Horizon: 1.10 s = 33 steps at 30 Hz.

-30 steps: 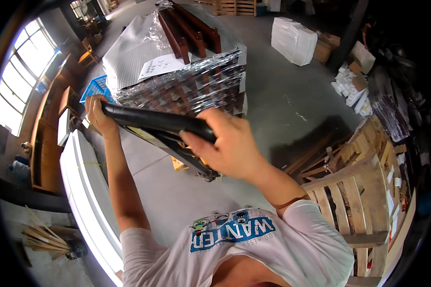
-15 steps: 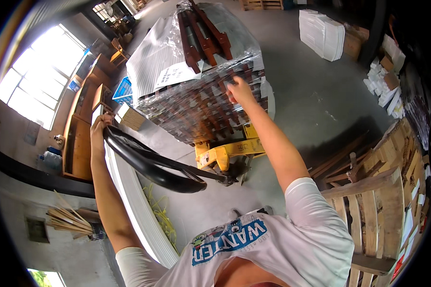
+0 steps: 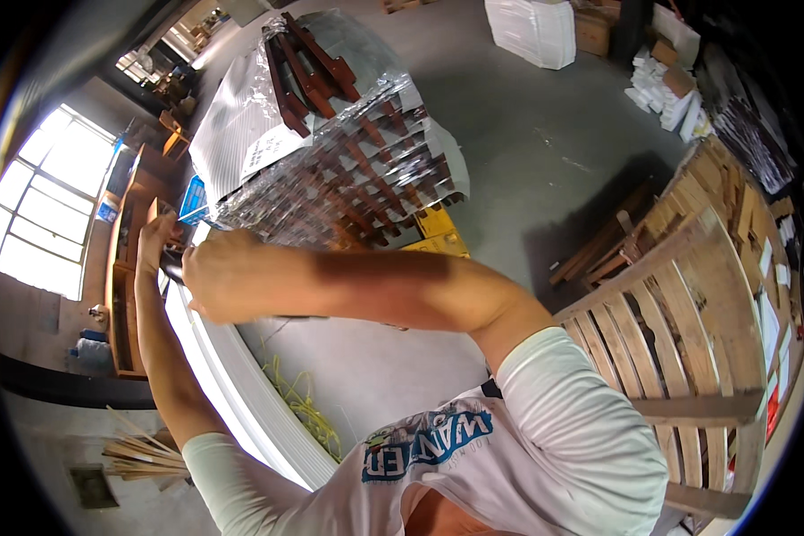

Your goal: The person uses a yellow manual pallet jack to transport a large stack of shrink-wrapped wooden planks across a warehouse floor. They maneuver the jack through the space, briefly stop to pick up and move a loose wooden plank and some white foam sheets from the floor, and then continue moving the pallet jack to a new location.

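Reddish-brown wooden pieces under glossy clear wrap, a yellow pallet jack, pale grey floor.

The person is wearing a white shirt with long sleeves pushed up above the elbows, and a blue-green print is showing on its chest.

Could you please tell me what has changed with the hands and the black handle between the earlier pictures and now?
The right hand came off the wrapped stack and swung across to the left, meeting the left hand at the black handle, now almost hidden. The left hand kept its hold throughout. The wrapped stack, yellow pallet jack and wooden pallets stayed put.
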### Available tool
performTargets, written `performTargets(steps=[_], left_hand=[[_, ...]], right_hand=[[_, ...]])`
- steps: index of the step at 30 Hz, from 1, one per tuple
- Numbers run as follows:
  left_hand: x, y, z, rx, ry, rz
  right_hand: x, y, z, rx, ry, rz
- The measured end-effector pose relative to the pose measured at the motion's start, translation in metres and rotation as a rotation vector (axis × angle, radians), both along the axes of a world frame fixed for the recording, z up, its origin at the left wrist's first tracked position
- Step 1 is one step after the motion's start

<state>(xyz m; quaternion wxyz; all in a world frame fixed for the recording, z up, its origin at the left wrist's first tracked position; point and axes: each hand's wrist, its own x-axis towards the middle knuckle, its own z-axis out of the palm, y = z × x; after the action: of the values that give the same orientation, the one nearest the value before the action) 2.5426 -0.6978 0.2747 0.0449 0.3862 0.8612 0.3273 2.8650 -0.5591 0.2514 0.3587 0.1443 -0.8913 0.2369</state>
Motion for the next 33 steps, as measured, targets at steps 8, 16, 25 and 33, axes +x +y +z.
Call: performTargets(steps=[8, 16, 25, 33], left_hand=[[-0.021, -0.08, -0.038, 0.064, 0.034, -0.018], [0.279, -0.173, -0.048, -0.095, 0.508, 0.029], [0.508, -0.381, -0.14, -0.149, 0.492, 0.183], [0.66, -0.497, -0.197, -0.288, 0.47, 0.057]], right_hand=[[0.022, -0.074, 0.011, 0.1, -0.627, -0.32], [0.181, -0.099, -0.004, -0.103, -0.737, -0.425], [0.384, -0.293, -0.132, 0.15, -0.427, -0.517], [0.499, -0.35, -0.2, 0.252, -0.571, -0.471]])
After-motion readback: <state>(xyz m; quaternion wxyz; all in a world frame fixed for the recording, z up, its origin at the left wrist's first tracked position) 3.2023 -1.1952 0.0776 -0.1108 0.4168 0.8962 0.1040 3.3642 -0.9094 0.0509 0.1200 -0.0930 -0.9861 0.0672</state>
